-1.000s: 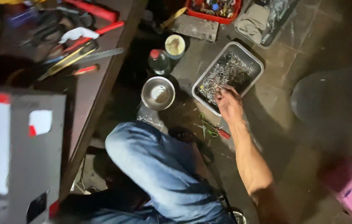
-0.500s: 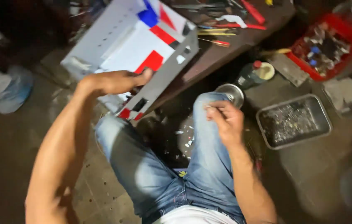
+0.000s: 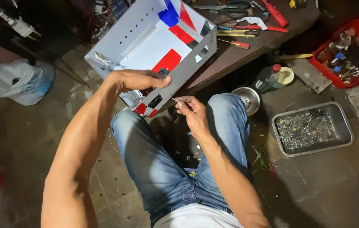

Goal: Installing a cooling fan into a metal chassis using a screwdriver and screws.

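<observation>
The big white box [image 3: 154, 46] is the landmark here. It is sitting tilted, with its far end leaning on the brown surface [image 3: 247, 52] and its near corner sticking out over the person's knees.

The left hand [image 3: 139, 79] is gripping the near edge of the box, with the thumb lying along the rim. The right hand [image 3: 192, 110] is just below that same corner. It is pinching a tiny screw [image 3: 175, 100] between thumb and fingers. The screw's tip is pointing at the box and is very near the corner, but I cannot tell if it is touching.

Red and blue patches are showing on the box walls, and small holes are running along its upper side.

Right of the box, tools [image 3: 247, 25] are lying across the surface, close to its edge. Below that edge, on the floor [image 3: 314, 185], a bottle [image 3: 266, 78] and a round metal bowl [image 3: 247, 99] are standing just beside the person's right knee. Farther right of the box, a grey tray [image 3: 312, 128] full of small metal bits is lying flat. A red bin [image 3: 348, 52] of parts is sitting beyond it.

Left of the box, a white bag [image 3: 14, 80] is slumping on the floor.

There is open room between the knees, under the box corner, where the hands are working. The floor near the tray is bare too.
</observation>
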